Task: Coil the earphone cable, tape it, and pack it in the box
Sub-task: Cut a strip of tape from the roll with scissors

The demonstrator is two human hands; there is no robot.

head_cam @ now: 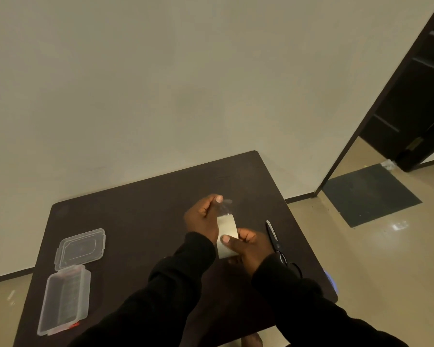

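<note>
Above the middle of the dark table (140,221), my right hand (248,246) grips a roll of clear tape (226,234), thumb pressed on its outer face. My left hand (203,216) pinches the loose end of the tape (224,205) and holds it pulled up and away from the roll. A clear plastic box (63,299) lies open at the table's left front, its hinged lid (82,249) folded back flat behind it. The box looks empty. No earphone cable shows in the head view.
Black-handled scissors (276,242) lie shut on the table just right of my right hand. The wall runs behind the table. To the right lie bare floor, a dark mat (371,194) and an open dark door (416,96).
</note>
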